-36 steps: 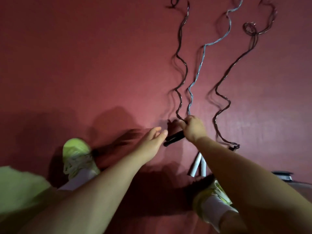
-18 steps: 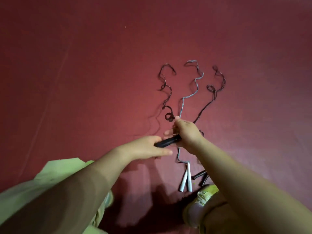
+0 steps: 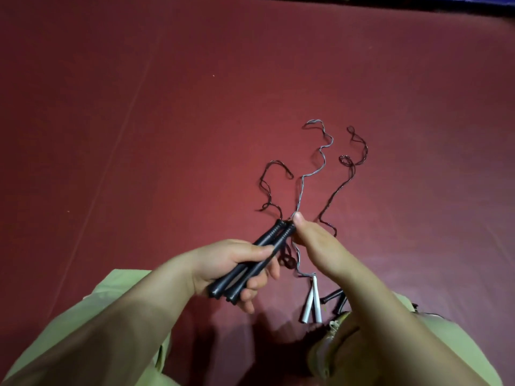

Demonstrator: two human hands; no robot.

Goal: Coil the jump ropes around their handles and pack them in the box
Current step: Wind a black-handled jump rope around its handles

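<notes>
Left hand point(image 3: 223, 267) is gripping two black handles point(image 3: 257, 257) side by side, fingers curled under, thumb lying across the top. The handles are pointing up and away to the right, ends meeting the right hand. Right hand point(image 3: 317, 246) is pinching at the handle tips; can't tell exactly which cord is sitting between its fingertips. The dark rope point(image 3: 269, 188) is trailing from the handle tips onto the floor ahead of the left hand.

Grey rope point(image 3: 317, 160) is running out ahead of the right hand, passing under it and ending in two white handles point(image 3: 312, 300) lying just below that wrist. A second dark rope point(image 3: 345, 176) is lying to the right of the grey one; more black handles point(image 3: 335, 299) are sitting beside the white ones, partly hidden by the right forearm.

Surface is a dark red floor point(image 3: 139, 121), with a dark blue strip point(image 3: 446, 1) at the far top edge. Pale green clothing point(image 3: 125, 282) is showing at the bottom of the view.

Versus half a second ago: left hand was only touching one handle with flat fingers, now it's wrapping around both. The held rope's loop has pulled in closer to the hands.
</notes>
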